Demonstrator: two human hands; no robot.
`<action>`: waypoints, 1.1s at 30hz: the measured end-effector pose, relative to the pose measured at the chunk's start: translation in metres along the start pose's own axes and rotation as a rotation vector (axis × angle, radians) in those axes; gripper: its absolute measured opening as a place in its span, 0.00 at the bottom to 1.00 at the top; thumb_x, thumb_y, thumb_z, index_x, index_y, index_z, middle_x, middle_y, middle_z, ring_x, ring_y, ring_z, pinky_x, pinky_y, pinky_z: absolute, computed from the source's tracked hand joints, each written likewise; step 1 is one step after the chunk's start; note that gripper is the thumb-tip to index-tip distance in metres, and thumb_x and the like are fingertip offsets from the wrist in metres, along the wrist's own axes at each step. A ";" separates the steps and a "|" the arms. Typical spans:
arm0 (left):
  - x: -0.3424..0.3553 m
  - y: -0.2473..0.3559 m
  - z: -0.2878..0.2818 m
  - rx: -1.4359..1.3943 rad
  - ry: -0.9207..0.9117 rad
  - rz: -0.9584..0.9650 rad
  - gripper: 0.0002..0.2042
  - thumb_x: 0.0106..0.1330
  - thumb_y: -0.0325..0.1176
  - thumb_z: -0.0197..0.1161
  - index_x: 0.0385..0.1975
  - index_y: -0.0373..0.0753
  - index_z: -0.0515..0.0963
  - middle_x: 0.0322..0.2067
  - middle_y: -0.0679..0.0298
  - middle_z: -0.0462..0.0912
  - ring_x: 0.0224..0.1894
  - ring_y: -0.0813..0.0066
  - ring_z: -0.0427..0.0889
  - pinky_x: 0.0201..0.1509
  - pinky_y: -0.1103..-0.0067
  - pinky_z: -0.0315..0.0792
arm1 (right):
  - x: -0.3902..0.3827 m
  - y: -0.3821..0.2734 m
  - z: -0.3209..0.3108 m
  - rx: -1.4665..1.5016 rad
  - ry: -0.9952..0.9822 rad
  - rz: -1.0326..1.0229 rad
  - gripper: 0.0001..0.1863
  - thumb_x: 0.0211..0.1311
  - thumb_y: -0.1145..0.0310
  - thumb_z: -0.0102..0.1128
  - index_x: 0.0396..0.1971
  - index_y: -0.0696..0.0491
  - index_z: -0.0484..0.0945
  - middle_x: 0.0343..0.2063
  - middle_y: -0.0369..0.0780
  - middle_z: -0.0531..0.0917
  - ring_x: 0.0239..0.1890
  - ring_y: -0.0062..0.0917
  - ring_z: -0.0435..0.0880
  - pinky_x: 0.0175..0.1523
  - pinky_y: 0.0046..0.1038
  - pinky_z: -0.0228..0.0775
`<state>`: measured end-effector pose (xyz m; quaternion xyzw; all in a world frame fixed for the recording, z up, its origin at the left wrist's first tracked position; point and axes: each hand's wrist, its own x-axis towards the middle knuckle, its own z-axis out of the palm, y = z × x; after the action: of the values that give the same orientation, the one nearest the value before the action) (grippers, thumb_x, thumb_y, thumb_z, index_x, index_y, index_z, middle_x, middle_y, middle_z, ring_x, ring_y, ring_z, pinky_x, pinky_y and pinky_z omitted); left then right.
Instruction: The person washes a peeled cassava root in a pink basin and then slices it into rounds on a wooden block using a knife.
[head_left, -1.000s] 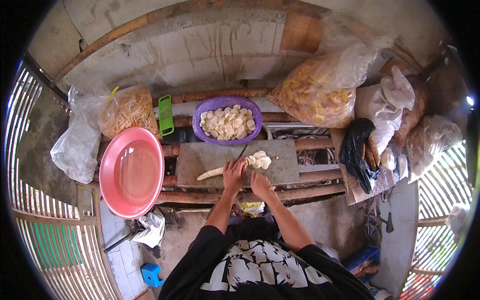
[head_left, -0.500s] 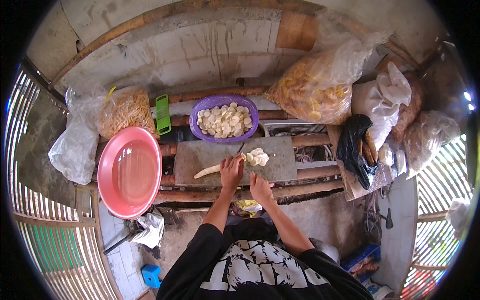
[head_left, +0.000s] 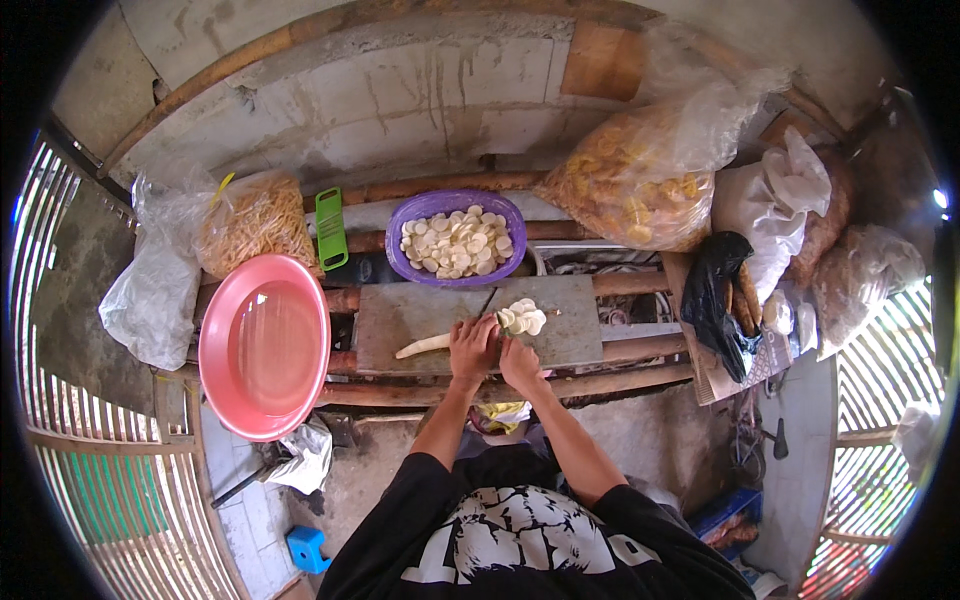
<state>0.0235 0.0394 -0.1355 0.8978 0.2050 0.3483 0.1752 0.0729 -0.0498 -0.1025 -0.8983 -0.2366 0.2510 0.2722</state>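
On the grey board (head_left: 390, 320), my left hand (head_left: 473, 350) is curled over the right end of a long, peeled pale root (head_left: 420, 348), pressing it down. My right hand (head_left: 521, 365) is closed on a knife (head_left: 503, 325) whose blade stands at the root's cut end, close beside my left fingers and partly hidden by them. A small pile of round white slices (head_left: 528, 315) lies right of the blade. Behind the board, a purple oval basin (head_left: 398, 215) holds several more pale slices.
A pink basin of liquid (head_left: 213, 350) stands left. Bagged fried strips (head_left: 255, 225), a white bag (head_left: 145, 310) and a green slicer (head_left: 331, 228) are behind it. At right are bagged yellow chips (head_left: 630, 190), a black plastic bag (head_left: 708, 300) and white sacks (head_left: 775, 210) on cardboard. A blue stool (head_left: 308, 548) is below.
My right hand has shifted slightly up and inward toward my left hand since half a second ago. My left hand stays on the root; the view has shifted a little.
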 end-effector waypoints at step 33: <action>0.000 0.005 -0.008 -0.034 -0.030 -0.044 0.08 0.50 0.26 0.56 0.31 0.39 0.72 0.35 0.64 0.78 0.37 0.70 0.74 0.43 0.72 0.63 | -0.023 -0.010 0.001 0.051 0.045 -0.053 0.18 0.62 0.60 0.34 0.32 0.62 0.65 0.18 0.58 0.74 0.24 0.55 0.73 0.30 0.49 0.66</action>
<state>0.0190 0.0362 -0.1277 0.8950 0.2160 0.3344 0.2013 0.0520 -0.0548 -0.0903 -0.8899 -0.2478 0.2295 0.3067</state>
